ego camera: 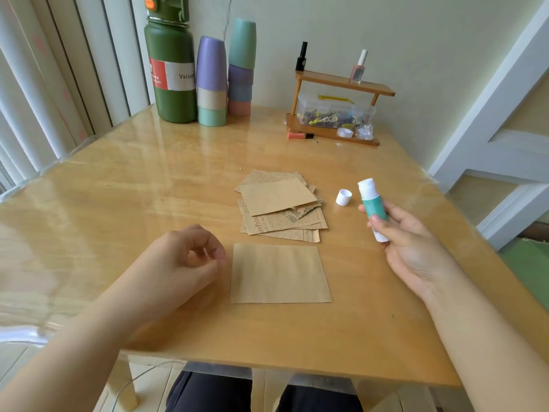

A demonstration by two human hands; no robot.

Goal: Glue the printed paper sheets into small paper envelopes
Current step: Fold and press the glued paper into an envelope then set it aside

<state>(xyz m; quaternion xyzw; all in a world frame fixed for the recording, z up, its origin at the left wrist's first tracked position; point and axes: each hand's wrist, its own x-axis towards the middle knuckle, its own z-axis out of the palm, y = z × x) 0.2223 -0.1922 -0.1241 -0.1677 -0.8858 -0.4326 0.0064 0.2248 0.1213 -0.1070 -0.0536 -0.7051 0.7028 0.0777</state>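
A plain brown paper sheet point(279, 273) lies flat near the table's front, blank side up. Behind it sits a loose pile of printed paper sheets point(280, 211), with a blank-side-up one on top. My right hand point(416, 248) holds an uncapped green-and-white glue stick point(372, 208) upright, to the right of the pile. The stick's white cap point(343, 197) stands on the table just left of it. My left hand point(190, 260) hovers just left of the single sheet, its fingers loosely curled and holding nothing.
At the back of the wooden table point(148, 188) stand a green vacuum flask point(170, 72) and two stacks of coloured cups point(225, 75). A small wooden shelf point(335, 114) at the back right carries nail polish bottles and a clear box.
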